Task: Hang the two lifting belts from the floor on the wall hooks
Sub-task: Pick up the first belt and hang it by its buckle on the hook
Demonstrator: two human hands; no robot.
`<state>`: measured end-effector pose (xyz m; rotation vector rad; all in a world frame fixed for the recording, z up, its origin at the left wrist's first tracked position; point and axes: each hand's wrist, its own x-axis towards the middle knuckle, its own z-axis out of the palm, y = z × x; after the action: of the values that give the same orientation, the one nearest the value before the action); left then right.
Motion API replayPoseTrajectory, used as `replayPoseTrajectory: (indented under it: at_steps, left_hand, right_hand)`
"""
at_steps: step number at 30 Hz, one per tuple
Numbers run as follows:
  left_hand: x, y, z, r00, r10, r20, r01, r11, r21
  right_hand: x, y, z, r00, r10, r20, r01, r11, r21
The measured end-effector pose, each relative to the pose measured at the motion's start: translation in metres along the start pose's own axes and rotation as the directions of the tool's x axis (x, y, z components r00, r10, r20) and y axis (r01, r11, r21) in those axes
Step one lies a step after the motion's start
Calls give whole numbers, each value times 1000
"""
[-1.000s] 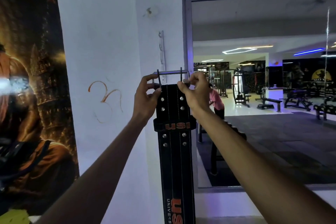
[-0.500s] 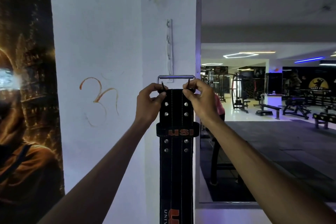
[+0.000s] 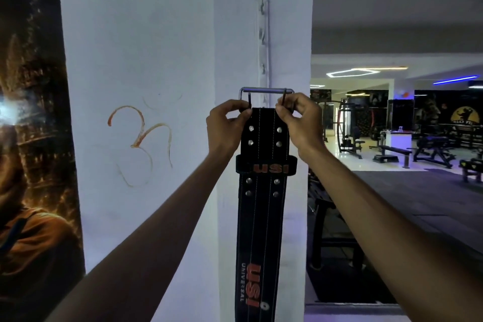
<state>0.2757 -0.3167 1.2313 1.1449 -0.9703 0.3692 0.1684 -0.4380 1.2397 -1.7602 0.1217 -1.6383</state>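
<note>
A black lifting belt (image 3: 258, 217) with orange "USI" lettering hangs straight down against the white pillar. Its metal buckle (image 3: 266, 91) is at the top, level with the lower end of a vertical white hook rail (image 3: 264, 42) screwed to the pillar. My left hand (image 3: 227, 128) pinches the belt's top left corner at the buckle. My right hand (image 3: 298, 123) pinches the top right corner and a buckle prong. Whether the buckle rests on a hook is hidden behind it. Only one belt is in view.
The white pillar (image 3: 156, 60) has an orange scrawl (image 3: 141, 144). A dark poster (image 3: 31, 138) covers the wall at left. At right a mirror or opening shows the gym floor with benches (image 3: 392, 151) and machines (image 3: 347, 128).
The view has shifted so the hook rail and buckle sit lower and further right in frame. Both hands keep the same hold on the belt's top, close under the rail.
</note>
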Motion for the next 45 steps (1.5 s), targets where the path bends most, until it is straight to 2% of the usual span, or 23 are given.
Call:
replayPoseTrajectory:
  at_steps: [8,21,26,30,35,37,41,45]
  left_hand:
    - [42,-38,21,999,-35,-31,37,998,43]
    - [60,-74,45,973,-222,-65,221,975,-22]
    - [55,-77,45,964,-262,-47,258,963,-78]
    - [52,-76,41,965,-260,-24,258,965,-54]
    - [39,-74,31,970,-243,-14,243,970,-6]
    - [31,-74,24,969,-245,11,245,969,25]
    - [8,-81,5,973,-231,13,227,965,129]
    - [-35,-91,-19,958,-287,1,283,945,166]
  right_hand:
    - [45,32,24,995,97,-14,-97,995,-6]
    - [65,71,30,963,266,-39,-261,960,104]
    - [62,69,27,968,249,-34,-247,967,68]
    - [55,68,25,967,248,-56,-243,967,82]
    - [37,68,16,983,153,-103,-162,983,-85]
    - [24,68,12,992,42,-122,-69,972,-225]
    - [-13,71,9,973,-210,-98,145,882,-448]
    - [-69,75,9,946,-322,-42,259,826,-501]
